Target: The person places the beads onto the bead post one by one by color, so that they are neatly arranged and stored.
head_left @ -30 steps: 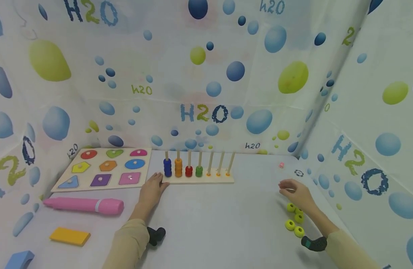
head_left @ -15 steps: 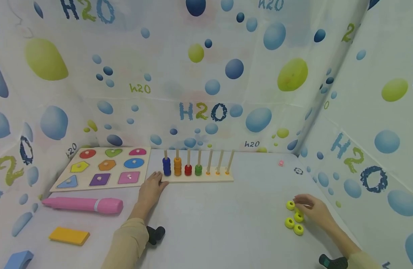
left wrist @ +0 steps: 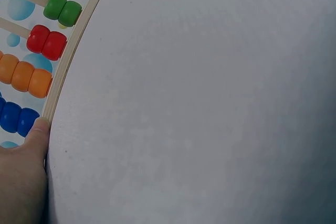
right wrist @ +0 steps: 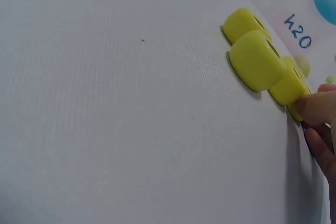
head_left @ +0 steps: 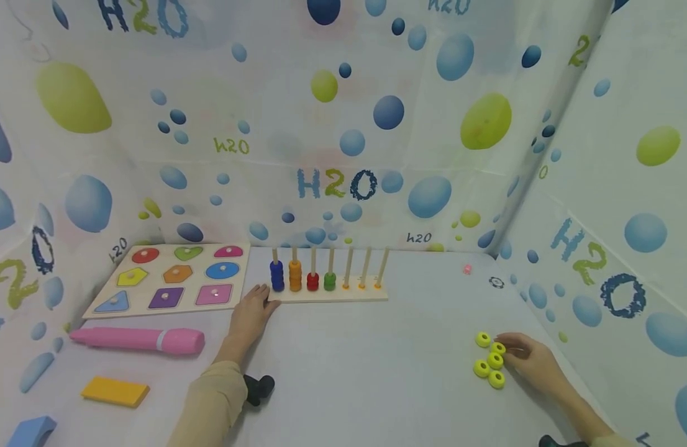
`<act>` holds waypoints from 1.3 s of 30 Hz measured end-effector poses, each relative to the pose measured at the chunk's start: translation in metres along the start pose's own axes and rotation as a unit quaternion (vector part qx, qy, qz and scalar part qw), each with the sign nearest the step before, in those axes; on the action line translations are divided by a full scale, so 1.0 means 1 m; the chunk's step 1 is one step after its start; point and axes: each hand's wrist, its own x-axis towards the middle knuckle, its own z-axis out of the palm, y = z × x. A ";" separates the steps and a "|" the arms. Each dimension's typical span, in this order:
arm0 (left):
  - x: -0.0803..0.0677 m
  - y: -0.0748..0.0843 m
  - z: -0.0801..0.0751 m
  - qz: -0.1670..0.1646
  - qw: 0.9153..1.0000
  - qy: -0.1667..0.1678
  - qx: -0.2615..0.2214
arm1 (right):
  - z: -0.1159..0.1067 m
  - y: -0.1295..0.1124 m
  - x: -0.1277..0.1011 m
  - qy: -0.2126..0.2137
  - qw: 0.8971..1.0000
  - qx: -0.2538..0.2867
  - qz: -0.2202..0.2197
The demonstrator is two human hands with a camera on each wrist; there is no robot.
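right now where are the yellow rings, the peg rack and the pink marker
yellow rings (head_left: pixel 495 361), head view, on the middle ring of the cluster by the right hand
peg rack (head_left: pixel 332 297), head view, on the front edge of its wooden base
pink marker (head_left: pixel 136 339), head view, on the middle of its barrel

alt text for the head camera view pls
A person's right hand pinches one of several yellow rings lying on a white table, while the left hand rests against the end of a wooden peg rack that bears blue, orange, red and green rings.
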 end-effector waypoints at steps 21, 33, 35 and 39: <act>0.002 0.002 -0.003 -0.005 1.000 -0.011 0.001 | 0.023 -0.092 0.091 0.029 0.985 0.137 -0.100; 0.000 0.002 -0.006 0.006 1.000 -0.002 0.002 | 0.073 -0.208 0.154 0.037 0.964 0.196 -0.178; -0.001 0.003 -0.006 0.008 1.000 0.001 0.003 | 0.080 -0.223 0.161 0.037 0.961 0.197 -0.190; 0.000 0.004 -0.007 0.015 1.000 0.006 0.005 | 0.090 -0.247 0.171 0.038 0.959 0.189 -0.209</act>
